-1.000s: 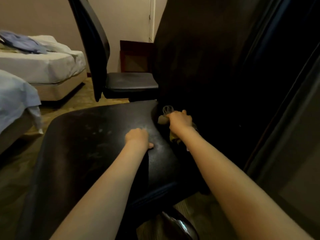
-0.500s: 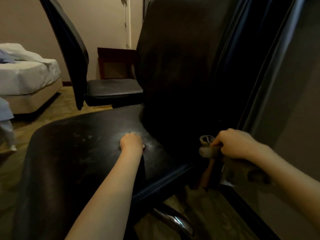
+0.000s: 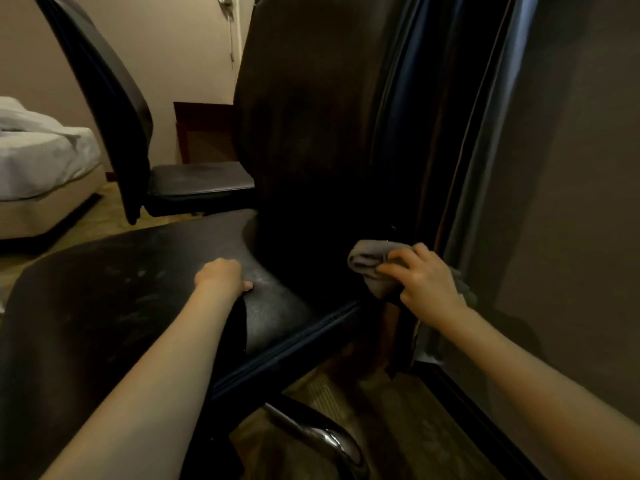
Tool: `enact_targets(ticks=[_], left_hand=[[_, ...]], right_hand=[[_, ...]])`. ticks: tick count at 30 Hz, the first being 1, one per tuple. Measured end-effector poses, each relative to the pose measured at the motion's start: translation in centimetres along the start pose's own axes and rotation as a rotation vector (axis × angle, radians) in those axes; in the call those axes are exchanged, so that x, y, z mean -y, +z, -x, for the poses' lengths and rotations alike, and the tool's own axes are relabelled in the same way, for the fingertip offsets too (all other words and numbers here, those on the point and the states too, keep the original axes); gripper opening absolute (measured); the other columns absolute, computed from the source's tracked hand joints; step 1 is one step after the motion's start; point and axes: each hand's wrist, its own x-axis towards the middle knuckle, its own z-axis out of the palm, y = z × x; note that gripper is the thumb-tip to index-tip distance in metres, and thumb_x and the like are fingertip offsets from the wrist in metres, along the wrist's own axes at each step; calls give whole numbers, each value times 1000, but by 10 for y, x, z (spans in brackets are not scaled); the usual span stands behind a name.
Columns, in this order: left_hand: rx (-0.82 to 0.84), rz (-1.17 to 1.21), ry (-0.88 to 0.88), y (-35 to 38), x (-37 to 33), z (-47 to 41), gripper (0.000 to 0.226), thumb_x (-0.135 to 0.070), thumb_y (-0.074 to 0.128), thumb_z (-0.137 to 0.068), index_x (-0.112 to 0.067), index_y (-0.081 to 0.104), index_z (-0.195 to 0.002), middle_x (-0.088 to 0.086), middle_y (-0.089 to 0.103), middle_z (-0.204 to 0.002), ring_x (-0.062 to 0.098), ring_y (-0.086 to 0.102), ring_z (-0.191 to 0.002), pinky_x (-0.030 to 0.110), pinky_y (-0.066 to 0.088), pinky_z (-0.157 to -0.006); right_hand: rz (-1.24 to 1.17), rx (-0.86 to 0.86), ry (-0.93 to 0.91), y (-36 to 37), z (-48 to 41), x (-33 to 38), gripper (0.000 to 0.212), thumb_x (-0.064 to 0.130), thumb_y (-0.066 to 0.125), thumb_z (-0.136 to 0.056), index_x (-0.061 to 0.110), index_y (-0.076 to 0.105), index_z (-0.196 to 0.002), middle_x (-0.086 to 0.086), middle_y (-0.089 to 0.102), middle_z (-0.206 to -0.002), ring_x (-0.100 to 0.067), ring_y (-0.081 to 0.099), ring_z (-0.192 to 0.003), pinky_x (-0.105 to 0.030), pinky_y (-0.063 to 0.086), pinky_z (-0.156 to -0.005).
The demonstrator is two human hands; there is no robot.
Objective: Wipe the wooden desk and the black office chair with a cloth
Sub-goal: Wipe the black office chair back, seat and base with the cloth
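The black office chair (image 3: 114,306) fills the middle of the view, its dusty seat below me and its tall backrest rising at centre. My left hand (image 3: 221,277) is curled into a fist and presses on the seat near the backrest base. My right hand (image 3: 420,278) grips a crumpled grey cloth (image 3: 369,263) against the lower right edge of the backrest. The wooden desk cannot be made out for sure.
A second black chair (image 3: 194,181) stands behind, facing right. A bed with white sheets (image 3: 41,157) is at the far left. A dark panel (image 3: 571,202) rises close on the right. A chrome chair-base leg (image 3: 322,441) and carpet lie below.
My right hand with the cloth moved from the seat-backrest crease out to the right edge of the backrest, then slightly up and inward. My left hand stayed pressed on the seat.
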Motion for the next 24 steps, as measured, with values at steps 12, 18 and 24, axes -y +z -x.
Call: enact_targets(ticks=[12, 18, 24], left_hand=[[-124, 220, 198, -6, -50, 12, 23, -3, 53, -89, -8, 66, -107, 14, 62, -108, 33, 59, -98, 45, 51, -90], [-118, 289, 146, -4, -41, 18, 30, 6, 52, -83, -9, 68, -104, 11, 61, -109, 31, 59, -100, 39, 50, -86], [-188, 361, 254, -7, -93, 23, 26, -3, 45, -91, -7, 64, -108, 11, 59, -101, 30, 57, -90, 33, 44, -72]], right_hand=[[-452, 739, 170, -18, -83, 66, 55, -5, 44, -83, 26, 60, -126, 3, 56, -128, -18, 48, -116, -32, 43, -97], [-490, 1053, -20, -76, -94, 10, 48, -10, 45, -79, 25, 73, -97, 15, 64, -88, -11, 61, -93, -25, 52, -83], [-203, 527, 83, -32, -50, 27, 59, 2, 50, -82, 29, 51, -134, 1, 48, -132, -23, 40, -112, -33, 38, -91]])
